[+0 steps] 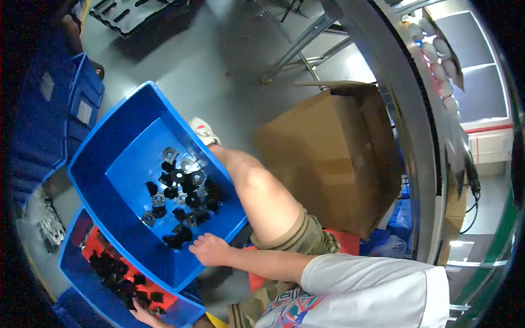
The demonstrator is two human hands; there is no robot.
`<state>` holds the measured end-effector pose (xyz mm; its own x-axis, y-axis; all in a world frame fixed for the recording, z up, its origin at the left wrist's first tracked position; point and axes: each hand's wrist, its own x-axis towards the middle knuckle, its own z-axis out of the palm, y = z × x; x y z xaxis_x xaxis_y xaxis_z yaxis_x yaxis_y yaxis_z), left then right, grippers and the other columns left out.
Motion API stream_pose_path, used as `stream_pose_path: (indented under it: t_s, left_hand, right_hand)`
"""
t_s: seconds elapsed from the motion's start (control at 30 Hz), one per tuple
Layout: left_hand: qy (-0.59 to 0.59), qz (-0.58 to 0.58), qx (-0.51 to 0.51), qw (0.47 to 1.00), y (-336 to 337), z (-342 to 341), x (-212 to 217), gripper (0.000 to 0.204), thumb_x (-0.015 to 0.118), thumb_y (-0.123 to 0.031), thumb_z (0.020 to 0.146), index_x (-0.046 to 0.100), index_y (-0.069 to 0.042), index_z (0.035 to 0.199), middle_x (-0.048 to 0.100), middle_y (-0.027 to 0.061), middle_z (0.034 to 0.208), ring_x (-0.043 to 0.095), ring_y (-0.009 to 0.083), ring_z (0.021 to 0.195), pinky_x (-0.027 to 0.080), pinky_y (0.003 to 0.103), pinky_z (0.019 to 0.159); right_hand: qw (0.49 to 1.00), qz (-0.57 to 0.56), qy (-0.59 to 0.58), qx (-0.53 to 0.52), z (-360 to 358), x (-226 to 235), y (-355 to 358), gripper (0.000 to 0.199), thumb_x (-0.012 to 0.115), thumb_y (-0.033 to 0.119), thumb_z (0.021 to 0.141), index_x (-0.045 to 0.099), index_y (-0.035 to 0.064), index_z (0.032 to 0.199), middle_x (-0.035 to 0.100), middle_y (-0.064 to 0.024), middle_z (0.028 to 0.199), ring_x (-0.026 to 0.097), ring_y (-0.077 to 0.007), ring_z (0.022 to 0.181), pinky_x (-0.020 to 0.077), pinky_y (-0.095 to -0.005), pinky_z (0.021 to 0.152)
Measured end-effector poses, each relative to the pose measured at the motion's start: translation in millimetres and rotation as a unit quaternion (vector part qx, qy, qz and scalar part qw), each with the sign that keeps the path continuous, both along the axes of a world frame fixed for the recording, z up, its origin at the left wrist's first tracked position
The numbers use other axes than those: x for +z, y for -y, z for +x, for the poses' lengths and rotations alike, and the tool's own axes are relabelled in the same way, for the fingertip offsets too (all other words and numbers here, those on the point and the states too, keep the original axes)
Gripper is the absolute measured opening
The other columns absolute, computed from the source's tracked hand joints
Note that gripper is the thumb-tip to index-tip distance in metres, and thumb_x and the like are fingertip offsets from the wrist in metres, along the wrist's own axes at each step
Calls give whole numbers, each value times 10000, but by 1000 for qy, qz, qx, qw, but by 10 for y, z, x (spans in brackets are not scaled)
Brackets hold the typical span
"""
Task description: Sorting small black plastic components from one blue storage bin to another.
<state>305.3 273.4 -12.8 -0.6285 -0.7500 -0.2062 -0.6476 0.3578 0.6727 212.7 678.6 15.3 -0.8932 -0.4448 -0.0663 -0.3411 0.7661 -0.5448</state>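
My right hand (210,250) is over the near right rim of a large blue bin (117,177), its fingers curled in. What it holds, if anything, is hidden. Inside this bin, small black parts (178,238) and several grey-and-clear-looking ring-shaped pieces (158,199) lie scattered on the floor, close to that hand. Lower left, my left hand (143,314) reaches into a second blue bin (183,312), its fingertips closed against a black part (141,298) at the edge of a heap. The black heap (109,270) lies on a red surface (164,298) there; its exact shapes are too dark to make out.
A large open cardboard box (311,153) stands right of my bare leg (262,188). Beyond it runs a metal-edged bench (404,109) with pale rounded items (437,60). Stacked blue bins (82,109) stand at the far left. A tray with black pieces (128,16) lies at the top.
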Motion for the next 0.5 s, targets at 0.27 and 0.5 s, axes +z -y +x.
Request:
stream_pose_path:
  t_s: [0.27,0.5]
  left_hand:
    - [-33,20,-274,961,-2359,-1259,529,290,641,-165,773,629,-45,1037,653,116,922,601,209,836,461,304,774]
    - [-97,67,-215,969,-2200,-1195,509,224,620,-83,809,631,-52,1030,612,32,903,549,110,780,449,252,707]
  right_hand:
    - [1000,-21,-1,20,-36,-62,-143,79,516,144,679,574,97,656,597,-123,652,597,-289,596,487,-425,543]
    - [999,23,1,34,-89,-44,-137,63,569,126,676,513,96,678,550,-66,643,561,-238,631,439,-371,569]
